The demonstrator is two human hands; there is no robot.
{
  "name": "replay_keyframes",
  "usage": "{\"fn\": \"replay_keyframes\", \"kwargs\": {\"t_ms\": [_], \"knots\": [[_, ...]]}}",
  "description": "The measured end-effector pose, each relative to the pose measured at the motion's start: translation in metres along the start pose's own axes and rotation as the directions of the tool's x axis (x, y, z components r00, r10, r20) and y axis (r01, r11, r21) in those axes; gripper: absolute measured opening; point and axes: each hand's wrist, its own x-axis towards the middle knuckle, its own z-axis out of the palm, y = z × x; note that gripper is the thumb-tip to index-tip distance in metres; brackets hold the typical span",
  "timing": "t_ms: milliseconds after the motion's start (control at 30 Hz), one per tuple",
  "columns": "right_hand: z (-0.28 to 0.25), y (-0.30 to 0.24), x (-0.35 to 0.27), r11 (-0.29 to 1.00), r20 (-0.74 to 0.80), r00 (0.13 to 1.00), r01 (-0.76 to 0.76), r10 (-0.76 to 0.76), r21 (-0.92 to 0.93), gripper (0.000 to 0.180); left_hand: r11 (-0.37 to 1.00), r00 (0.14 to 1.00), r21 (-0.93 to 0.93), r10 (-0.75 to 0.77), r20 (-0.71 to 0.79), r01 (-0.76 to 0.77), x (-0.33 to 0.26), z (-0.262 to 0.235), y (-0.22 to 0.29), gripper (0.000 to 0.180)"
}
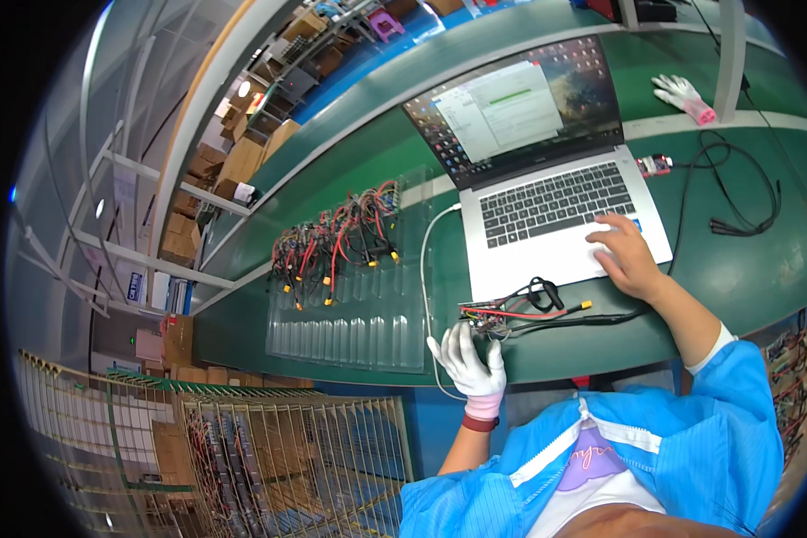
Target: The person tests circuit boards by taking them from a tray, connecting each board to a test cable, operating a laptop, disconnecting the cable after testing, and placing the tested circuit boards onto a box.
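Left hand [469, 359], in white glove, open with fingers spread, at near edge of green worktop [735, 278], fingertips touching small circuit board [486, 321] with red and black wires. Board lies just in front of open silver laptop [556, 211]. Right hand [626, 255] bare, loosely open, resting flat on laptop palm rest beside trackpad, gripping nothing. Clear ribbed tray [354, 318] to left holds more wired boards [336, 238]. Spare white glove [683, 96] lies behind laptop, well apart.
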Motion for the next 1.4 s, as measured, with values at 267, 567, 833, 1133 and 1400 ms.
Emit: {"fn": "replay_keyframes", "kwargs": {"t_ms": [267,567,833,1133,1400], "knots": [[-0.0021,-0.0012,-0.0026,1.0,-0.068,0.998,0.004,-0.006,-0.023,0.021,1.0,1.0,-0.001,-0.002,-0.002,0.002,-0.0027,0.0001,-0.0002,0.052],[0.0006,-0.0027,-0.0039,0.999,-0.065,0.998,-0.012,0.01,-0.041,0.021,1.0,1.0,0.005,-0.01,-0.01,0.01,-0.0035,-0.0019,0.0017,0.052],[0.0013,-0.0016,-0.0022,0.998,-0.058,0.998,-0.008,0.004,-0.061,0.021,1.0,1.0,0.008,-0.01,-0.012,0.01,-0.0033,-0.0003,-0.0002,0.053],[0.0022,-0.0041,-0.0004,0.998,-0.075,0.997,-0.007,0.003,-0.055,0.02,1.0,1.0,0.008,-0.006,-0.015,0.006,-0.0018,-0.0014,-0.0009,0.053],[0.0021,0.0034,-0.0066,0.996,-0.072,0.997,0.028,-0.034,-0.088,0.022,1.0,1.0,0.001,-0.016,0.009,0.016,-0.0023,-0.0034,0.0057,0.055]]}}
